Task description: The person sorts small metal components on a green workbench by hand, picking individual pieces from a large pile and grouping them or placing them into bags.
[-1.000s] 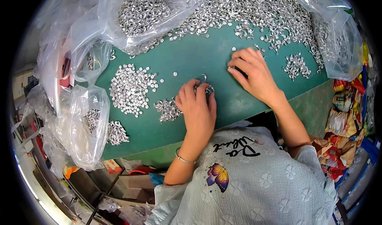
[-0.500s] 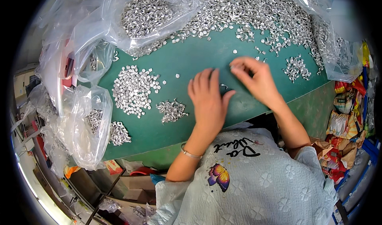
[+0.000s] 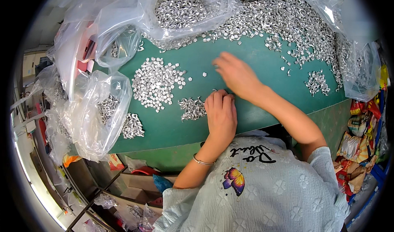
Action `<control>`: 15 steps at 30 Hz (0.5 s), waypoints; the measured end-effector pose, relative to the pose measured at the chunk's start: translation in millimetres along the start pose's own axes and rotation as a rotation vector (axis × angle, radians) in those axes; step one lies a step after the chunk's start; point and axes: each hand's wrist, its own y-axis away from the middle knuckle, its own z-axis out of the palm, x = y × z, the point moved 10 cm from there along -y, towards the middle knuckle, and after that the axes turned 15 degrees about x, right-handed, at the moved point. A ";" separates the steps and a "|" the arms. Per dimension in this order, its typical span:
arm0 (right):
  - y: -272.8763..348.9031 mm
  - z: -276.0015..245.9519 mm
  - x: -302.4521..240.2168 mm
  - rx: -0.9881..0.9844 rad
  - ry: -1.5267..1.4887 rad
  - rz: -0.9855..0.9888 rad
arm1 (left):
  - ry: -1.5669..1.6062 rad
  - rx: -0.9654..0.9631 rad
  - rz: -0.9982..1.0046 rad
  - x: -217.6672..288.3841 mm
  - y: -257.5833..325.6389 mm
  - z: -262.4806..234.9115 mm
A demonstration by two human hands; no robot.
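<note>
My left hand (image 3: pixel 221 113) rests low on the green tabletop, fingers curled down and pressed together. Its fingertips hide whatever they may hold. Just left of it lies a small heap of curved, hook-like silver metal pieces (image 3: pixel 192 109). Farther up, my right hand (image 3: pixel 239 76) reaches leftward over the table, its fingers smeared by motion, so any piece in them cannot be made out. Left of both hands spreads a larger group of small flower-shaped silver metal pieces (image 3: pixel 154 86). One single flower-shaped piece (image 3: pixel 204 74) lies between that group and my right hand.
A huge mound of silver metal pieces (image 3: pixel 283 16) covers the table's far side. An open clear plastic bag (image 3: pixel 227 4) of pieces stands at the back; another clear bag (image 3: pixel 88 121) sits at left. A small heap (image 3: pixel 317 83) lies at right, beside a plastic bag (image 3: pixel 361 78).
My right hand has swung left across the table. My left hand has drawn nearer and its spread fingers have curled in. The whole view has shifted, so the table appears farther right.
</note>
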 end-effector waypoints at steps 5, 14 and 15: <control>-14.4 52.0 -45.3 -0.257 -0.171 -0.045 | -0.064 0.005 -0.065 -9.3 5.9 -11.8; -39.4 -169.0 108.9 0.542 0.596 0.228 | 0.143 -0.135 0.045 16.3 -38.7 -5.2; -38.7 -163.4 132.1 0.488 0.649 0.306 | 0.177 -0.197 0.096 25.5 -55.8 9.0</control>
